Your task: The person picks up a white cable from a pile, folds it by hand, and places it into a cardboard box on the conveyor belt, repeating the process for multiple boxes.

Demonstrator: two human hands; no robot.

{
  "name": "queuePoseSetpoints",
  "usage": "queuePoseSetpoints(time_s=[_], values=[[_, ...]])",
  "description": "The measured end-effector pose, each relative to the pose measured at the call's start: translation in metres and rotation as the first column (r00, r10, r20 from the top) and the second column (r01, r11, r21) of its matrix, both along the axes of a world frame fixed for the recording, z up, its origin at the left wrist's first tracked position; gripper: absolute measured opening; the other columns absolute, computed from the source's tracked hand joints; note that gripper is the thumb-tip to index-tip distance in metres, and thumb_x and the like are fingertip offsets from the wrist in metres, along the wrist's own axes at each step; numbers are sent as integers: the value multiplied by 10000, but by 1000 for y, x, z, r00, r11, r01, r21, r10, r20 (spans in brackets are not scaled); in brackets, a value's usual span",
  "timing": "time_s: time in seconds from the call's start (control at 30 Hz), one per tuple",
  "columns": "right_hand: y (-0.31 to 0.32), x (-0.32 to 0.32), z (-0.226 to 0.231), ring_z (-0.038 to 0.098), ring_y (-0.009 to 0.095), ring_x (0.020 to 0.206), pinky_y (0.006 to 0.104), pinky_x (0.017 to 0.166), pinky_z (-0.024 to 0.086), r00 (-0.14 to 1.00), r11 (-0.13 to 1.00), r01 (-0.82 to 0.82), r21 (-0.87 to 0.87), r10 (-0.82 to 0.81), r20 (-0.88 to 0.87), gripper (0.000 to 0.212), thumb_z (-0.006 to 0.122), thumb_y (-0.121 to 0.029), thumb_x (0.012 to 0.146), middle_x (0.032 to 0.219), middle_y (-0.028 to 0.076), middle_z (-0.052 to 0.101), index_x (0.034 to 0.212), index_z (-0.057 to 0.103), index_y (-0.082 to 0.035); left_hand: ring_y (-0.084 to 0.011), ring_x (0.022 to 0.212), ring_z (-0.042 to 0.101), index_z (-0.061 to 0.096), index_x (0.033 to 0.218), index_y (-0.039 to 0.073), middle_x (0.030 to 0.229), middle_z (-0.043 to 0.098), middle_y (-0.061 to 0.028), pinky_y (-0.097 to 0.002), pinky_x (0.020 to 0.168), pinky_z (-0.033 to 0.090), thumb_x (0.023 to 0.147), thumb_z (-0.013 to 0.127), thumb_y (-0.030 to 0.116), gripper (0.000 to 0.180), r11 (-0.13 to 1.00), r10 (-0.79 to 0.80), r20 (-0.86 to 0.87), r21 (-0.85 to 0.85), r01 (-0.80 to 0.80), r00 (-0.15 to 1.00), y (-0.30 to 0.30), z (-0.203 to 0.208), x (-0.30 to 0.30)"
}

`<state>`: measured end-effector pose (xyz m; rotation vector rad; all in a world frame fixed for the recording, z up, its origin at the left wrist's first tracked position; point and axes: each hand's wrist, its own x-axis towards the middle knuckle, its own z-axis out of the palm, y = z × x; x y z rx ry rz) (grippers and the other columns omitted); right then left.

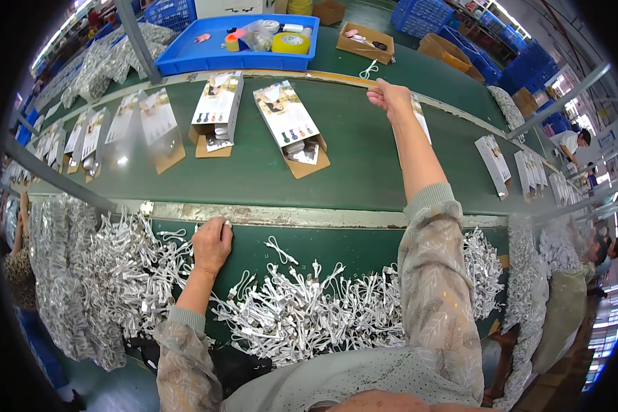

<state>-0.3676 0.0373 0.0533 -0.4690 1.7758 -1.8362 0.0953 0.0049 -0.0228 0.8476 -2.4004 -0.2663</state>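
My right hand reaches over the green conveyor belt to its far edge, fingers closed; what they hold, if anything, is hidden. Just beyond the fingertips is a white charging cable; whether it touches them I cannot tell. Partly behind that forearm stands a printed box. My left hand is closed at the near rail; its grip is hidden. A white cable lies to its left, and another cable lies to its right. A big pile of white cables spreads before me.
Open-ended printed boxes stand along the belt. Beyond it are a blue tray with yellow tape and a small cardboard box. Metal posts rise at both sides. Bagged cables lie left; co-workers sit right.
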Motion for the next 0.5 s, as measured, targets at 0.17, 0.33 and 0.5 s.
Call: queuePoseSetpoints(time_s=[0.17,0.33,0.5], values=[[35,114,-25,639,226,616,358,606,514,728,817,-335,469,541,-422,280,577,-264,827,677,132,646,737,642,-7,-320,679,606,577,856,45,745,602,-133,-397,600,483,777,589,53,80,1000,25,28,6,-25,999,-2,2,9],[111,247,-41,618,350,832,434,753,484,335,523,-448,725,850,-406,321,655,-320,797,873,175,641,873,617,-10,-316,684,607,580,848,46,750,605,-129,-399,613,487,779,587,60,71,999,24,39,24,-25,999,1,4,7],[128,271,-77,600,364,806,450,703,473,441,680,-468,565,733,-518,145,599,-173,804,838,171,618,835,589,-31,-322,699,607,582,853,44,767,610,-132,-408,628,487,782,583,77,78,1000,29,35,7,-30,999,-1,-3,11]])
